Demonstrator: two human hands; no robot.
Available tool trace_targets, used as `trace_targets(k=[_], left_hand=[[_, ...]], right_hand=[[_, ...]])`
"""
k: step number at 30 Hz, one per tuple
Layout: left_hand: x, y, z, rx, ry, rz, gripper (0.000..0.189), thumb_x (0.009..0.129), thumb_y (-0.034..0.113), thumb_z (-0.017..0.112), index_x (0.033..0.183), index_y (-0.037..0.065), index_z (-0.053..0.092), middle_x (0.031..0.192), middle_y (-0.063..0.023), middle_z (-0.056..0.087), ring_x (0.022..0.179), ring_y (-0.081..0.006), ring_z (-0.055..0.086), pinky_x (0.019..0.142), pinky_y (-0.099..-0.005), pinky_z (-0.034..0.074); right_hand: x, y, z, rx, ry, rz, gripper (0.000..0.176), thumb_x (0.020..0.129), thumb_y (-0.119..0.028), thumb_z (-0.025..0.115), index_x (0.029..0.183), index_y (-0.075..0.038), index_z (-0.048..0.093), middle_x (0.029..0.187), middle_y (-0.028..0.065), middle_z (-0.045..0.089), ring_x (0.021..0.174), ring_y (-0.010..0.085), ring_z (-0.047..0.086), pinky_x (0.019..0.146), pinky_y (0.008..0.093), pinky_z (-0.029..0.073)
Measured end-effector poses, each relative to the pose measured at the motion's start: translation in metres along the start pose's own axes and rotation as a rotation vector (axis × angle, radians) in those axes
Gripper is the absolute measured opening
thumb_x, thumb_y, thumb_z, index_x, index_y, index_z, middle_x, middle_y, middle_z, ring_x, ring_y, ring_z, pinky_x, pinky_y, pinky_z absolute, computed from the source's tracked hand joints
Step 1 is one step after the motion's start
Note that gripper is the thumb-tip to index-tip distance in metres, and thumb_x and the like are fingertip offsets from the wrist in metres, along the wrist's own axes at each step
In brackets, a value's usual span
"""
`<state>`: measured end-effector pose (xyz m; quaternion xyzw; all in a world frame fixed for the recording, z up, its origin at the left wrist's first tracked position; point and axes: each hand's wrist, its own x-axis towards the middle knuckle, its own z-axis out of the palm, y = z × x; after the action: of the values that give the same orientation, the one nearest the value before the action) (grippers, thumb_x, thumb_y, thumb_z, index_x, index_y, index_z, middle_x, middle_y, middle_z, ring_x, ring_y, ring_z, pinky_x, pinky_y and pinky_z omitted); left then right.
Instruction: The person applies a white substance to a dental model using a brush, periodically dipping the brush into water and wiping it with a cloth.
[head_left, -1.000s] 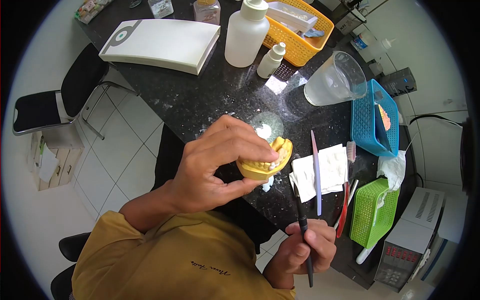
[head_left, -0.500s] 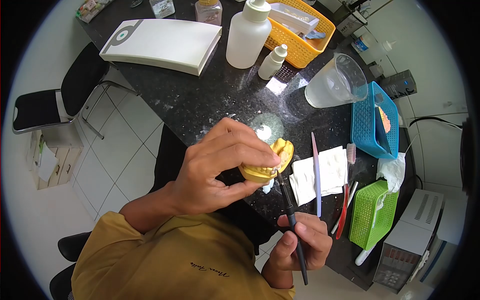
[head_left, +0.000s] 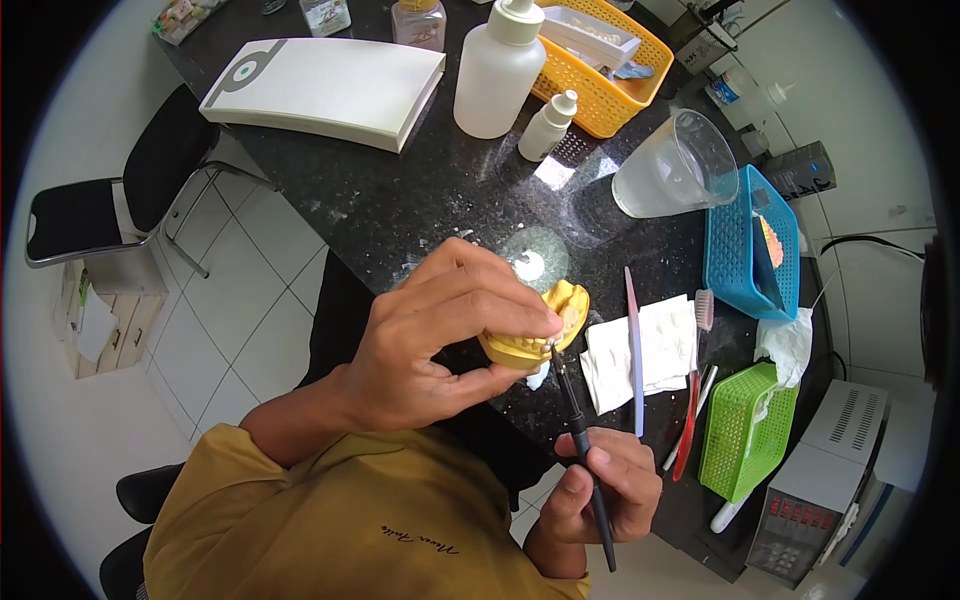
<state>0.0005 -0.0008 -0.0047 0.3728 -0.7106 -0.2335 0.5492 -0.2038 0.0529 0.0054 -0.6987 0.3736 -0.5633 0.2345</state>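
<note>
Head view: we see the yellow dental model [head_left: 515, 351] in the grasp of the left hand [head_left: 425, 330], on that hand's 3 o'clock side. Our thumb supports the base along its near edge, and our forefinger bends over the row of teeth, covering part of it. What we can see of the model stretches roughly from 8 to 2 o'clock, though the fingers hide too much for us to be sure of its full shape.

Our right hand [head_left: 610, 485] pinches a black-handled tool [head_left: 581, 432] between thumb and fingers, its grip narrow. From this hand the model lies toward 11 o'clock. The tool's long axis runs from between 11 and 12 down to between 5 and 6, thin end toward the model. That end meets the teeth right beside our left forefinger; whether it touches or stops just short, we cannot tell. The left hand is the nearer to the model, while the right reaches it only through the tool.

From the model, a folded white paper [head_left: 666, 345] lies near at 3 o'clock on the dark countertop [head_left: 370, 215], with a purple strip [head_left: 635, 350] across it, aligned 12 to 6.
</note>
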Motion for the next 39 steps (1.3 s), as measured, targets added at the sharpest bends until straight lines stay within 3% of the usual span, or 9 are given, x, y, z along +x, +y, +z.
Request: trace_targets(k=[10, 21, 39], left_hand=[[0.0002, 0.0007, 0.0001, 0.001, 0.002, -0.008, 0.040, 0.066, 0.002, 0.085, 0.103, 0.007, 0.070, 0.101, -0.0076, 0.071, 0.095, -0.0232, 0.061, 0.086, -0.0360, 0.050], [0.0003, 0.0015, 0.0010, 0.024, 0.019, 0.002, 0.042, 0.063, -0.001, 0.086, 0.102, 0.006, 0.071, 0.099, -0.0074, 0.069, 0.090, -0.0228, 0.059, 0.077, -0.0328, 0.047], [-0.0006, 0.0009, 0.0012, 0.032, 0.019, -0.003, 0.044, 0.062, -0.001, 0.086, 0.102, 0.006, 0.071, 0.099, -0.0072, 0.069, 0.089, -0.0224, 0.058, 0.076, -0.0325, 0.047]], right_hand=[[-0.0005, -0.0012, -0.0011, -0.005, -0.001, 0.007, 0.021, 0.078, -0.002, 0.072, 0.097, 0.001, 0.063, 0.080, 0.0150, 0.067, 0.067, 0.0254, 0.068, 0.060, 0.0310, 0.057], [0.0000, -0.0017, -0.0008, -0.021, -0.010, 0.008, 0.022, 0.077, -0.002, 0.073, 0.097, -0.001, 0.063, 0.083, 0.0142, 0.067, 0.067, 0.0259, 0.069, 0.059, 0.0308, 0.056], [0.0002, -0.0012, -0.0028, -0.025, -0.038, -0.023, 0.026, 0.075, 0.000, 0.072, 0.099, -0.001, 0.063, 0.083, 0.0141, 0.067, 0.067, 0.0258, 0.068, 0.060, 0.0307, 0.056]])
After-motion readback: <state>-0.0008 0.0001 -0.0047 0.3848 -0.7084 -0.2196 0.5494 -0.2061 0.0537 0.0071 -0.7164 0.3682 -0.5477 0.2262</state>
